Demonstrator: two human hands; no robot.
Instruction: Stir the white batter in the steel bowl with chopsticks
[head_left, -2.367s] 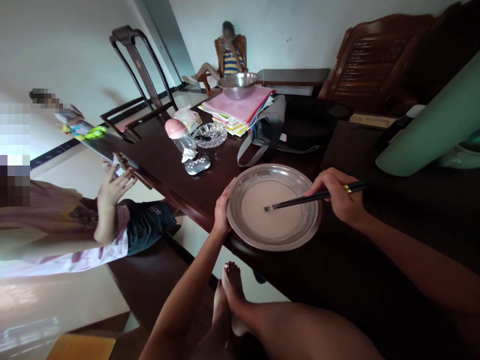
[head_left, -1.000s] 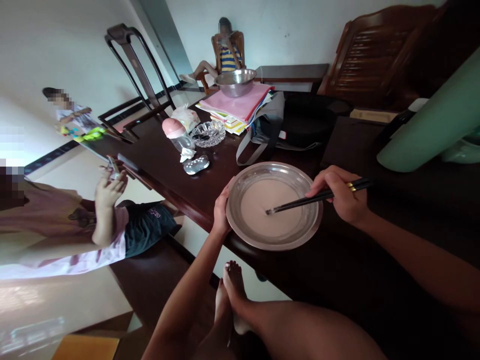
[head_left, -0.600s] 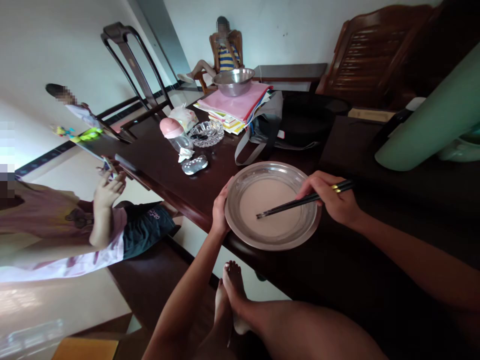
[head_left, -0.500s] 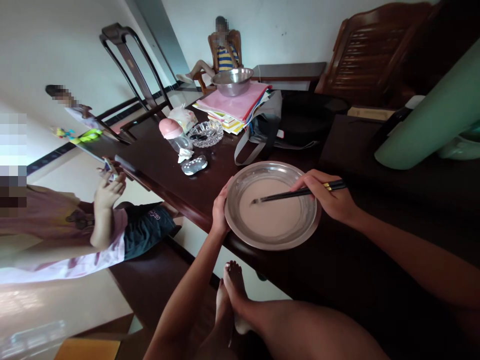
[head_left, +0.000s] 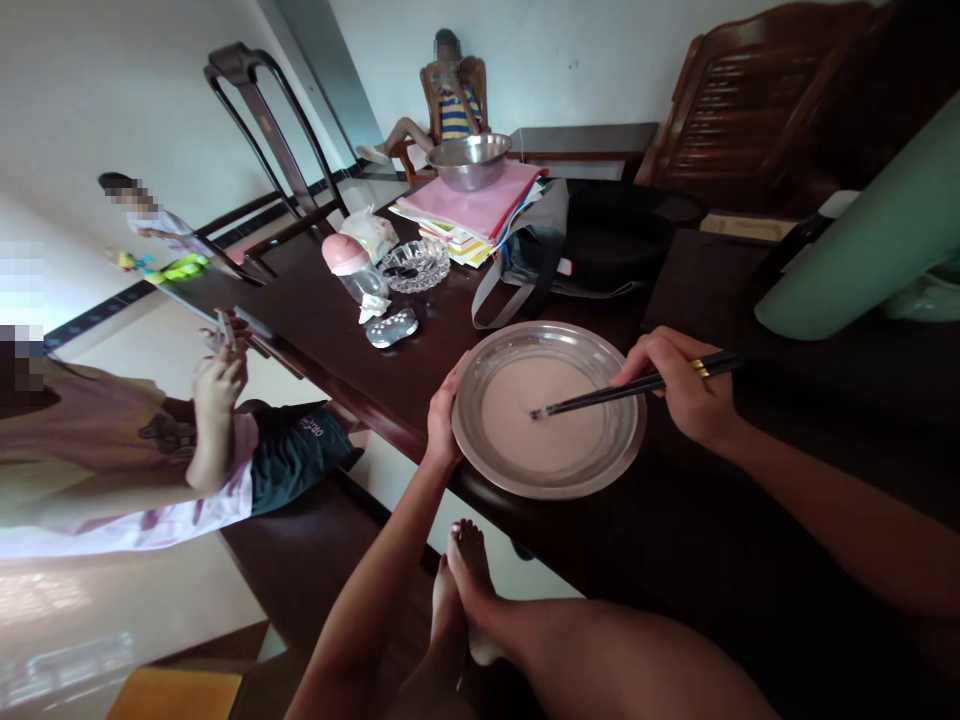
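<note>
The shallow metal bowl (head_left: 550, 489) is positioned on the dark table (head_left: 315, 305), at the near edge, in front of the seated person wearing the camera. The bowl is round, silver-grey and reflective, with a wide, smooth rim and sloping inner walls. It contains a pale, pinkish-beige liquid (head_left: 555, 440). The liquid is opaque, with an almost even surface; thin residue and small pale flecks mark the wall above it.

The left hand (head_left: 442, 415) is clamped on the left side of the bowl. The right hand (head_left: 686, 390) is closed around the chopsticks (head_left: 600, 397) at the right side of the bowl. The two hands are apart, with the bowl between them. The chopsticks are black with gold-coloured bands near the upper end. They lie close together and slope down to the left; their tips are coated with pale residue and meet the liquid near the middle of the bowl.

Beyond the bowl, a grey bag (head_left: 534, 245) stands near a pink folder (head_left: 461, 205), which supports a deeper metal basin (head_left: 471, 172). A glass ashtray (head_left: 431, 272) and a pink-lidded cup (head_left: 346, 258) are located to the left. A green cylinder (head_left: 832, 270) is at the right.
</note>
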